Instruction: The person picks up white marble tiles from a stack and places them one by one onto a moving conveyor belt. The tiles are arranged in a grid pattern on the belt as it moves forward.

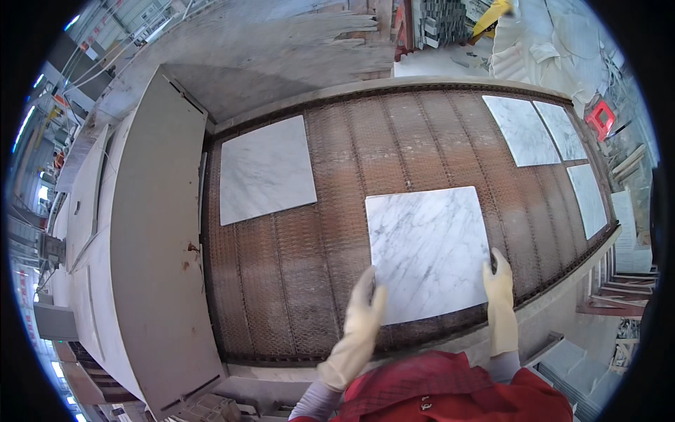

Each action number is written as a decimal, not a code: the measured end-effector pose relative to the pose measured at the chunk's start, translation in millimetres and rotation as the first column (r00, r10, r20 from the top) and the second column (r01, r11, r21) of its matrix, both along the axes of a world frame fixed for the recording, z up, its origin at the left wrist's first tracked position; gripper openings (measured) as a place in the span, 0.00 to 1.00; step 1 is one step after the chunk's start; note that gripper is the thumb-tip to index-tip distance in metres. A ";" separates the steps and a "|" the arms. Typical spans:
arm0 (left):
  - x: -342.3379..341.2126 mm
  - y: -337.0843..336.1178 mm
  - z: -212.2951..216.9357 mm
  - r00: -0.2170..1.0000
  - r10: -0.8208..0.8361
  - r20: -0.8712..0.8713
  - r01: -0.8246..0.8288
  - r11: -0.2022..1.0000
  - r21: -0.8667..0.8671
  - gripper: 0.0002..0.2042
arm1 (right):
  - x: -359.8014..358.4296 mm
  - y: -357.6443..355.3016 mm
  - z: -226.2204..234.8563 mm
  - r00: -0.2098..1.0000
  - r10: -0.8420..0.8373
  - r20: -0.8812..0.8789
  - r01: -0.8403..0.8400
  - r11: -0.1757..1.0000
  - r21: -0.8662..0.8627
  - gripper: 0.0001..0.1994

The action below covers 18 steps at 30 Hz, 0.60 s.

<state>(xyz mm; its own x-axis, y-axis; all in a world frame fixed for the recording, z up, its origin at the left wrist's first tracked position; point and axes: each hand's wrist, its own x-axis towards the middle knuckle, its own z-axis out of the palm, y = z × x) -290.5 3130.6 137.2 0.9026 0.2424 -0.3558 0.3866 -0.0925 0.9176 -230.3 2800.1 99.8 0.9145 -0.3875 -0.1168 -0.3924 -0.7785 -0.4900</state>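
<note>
Left hand [362,313] and right hand [499,295], gloved, gripping near corners of marble tile [427,250] lying on mesh conveyor [295,274]. Risk: gloves slipping, tile dropping, near edge chipping against conveyor.

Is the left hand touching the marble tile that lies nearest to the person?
Touching. In the head view the gloved left hand lies against the lower left edge of the marble tile, with no gap between them; its fingers overlap the tile corner.

Smooth veined white marble tile [427,252], rusty brown metal mesh belt [295,267], pale rubbery gloves
</note>
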 end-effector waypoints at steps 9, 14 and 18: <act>-0.1 -87.6 -22.7 0.949 0.093 0.300 -0.278 0.694 0.664 0.30 | -7.8 13.6 -4.5 0.998 0.034 -0.051 -0.021 0.974 0.227 0.35; -4.6 -101.7 -16.4 0.954 0.183 0.238 -0.294 0.732 0.615 0.30 | -5.6 8.2 12.7 0.995 -0.029 -0.092 0.067 0.893 0.445 0.34; -16.1 -109.4 -22.2 0.924 0.321 0.208 -0.377 0.854 0.358 0.30 | 0.3 -0.2 46.7 0.985 -0.051 -0.164 0.142 0.774 0.617 0.30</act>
